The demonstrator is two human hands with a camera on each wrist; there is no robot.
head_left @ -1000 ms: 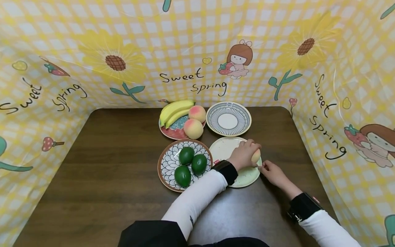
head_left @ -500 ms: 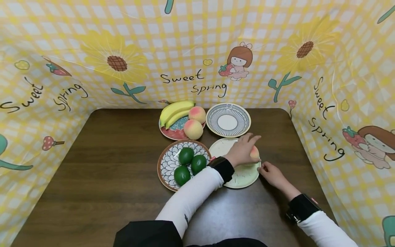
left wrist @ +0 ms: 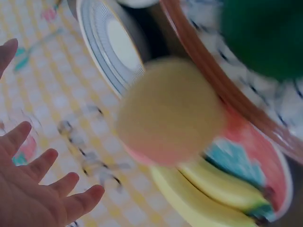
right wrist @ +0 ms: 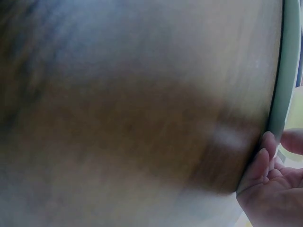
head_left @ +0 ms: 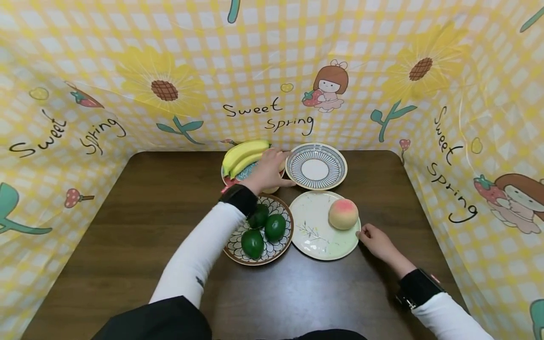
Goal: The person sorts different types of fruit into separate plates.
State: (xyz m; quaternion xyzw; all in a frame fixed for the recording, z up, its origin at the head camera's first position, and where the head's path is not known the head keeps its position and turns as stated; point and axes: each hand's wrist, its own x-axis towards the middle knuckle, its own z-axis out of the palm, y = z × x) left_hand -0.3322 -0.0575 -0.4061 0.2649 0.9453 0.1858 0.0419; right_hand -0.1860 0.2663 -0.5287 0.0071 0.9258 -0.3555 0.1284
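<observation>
My left hand (head_left: pixel 268 171) reaches over the red-and-blue plate (head_left: pixel 227 180) at the back, its fingers spread. In the left wrist view a blurred peach (left wrist: pixel 170 113) sits on that plate beside the bananas (left wrist: pixel 222 187), apart from the fingers. Most of the fruit under the hand is hidden in the head view. With thumb and fingers my right hand (head_left: pixel 378 242) pinches the right rim of the pale green plate (head_left: pixel 310 208). The right wrist view shows these fingers (right wrist: pixel 260 165) at the plate's edge. One peach (head_left: pixel 343 214) rests on the green plate's right side.
Several plates stand close together. The brown-rimmed plate (head_left: pixel 230 253) at the front left holds three green avocado-like fruits (head_left: pixel 252 244). A blue-striped plate (head_left: pixel 316 168) stands at the back right. Checked yellow cloth (head_left: pixel 191 71) rises behind the table (head_left: pixel 140 226) and at both sides.
My left hand has let go of the peach on the green plate and moved back and left, over the peaches beside the bananas. The right hand stays at the green plate's rim.
</observation>
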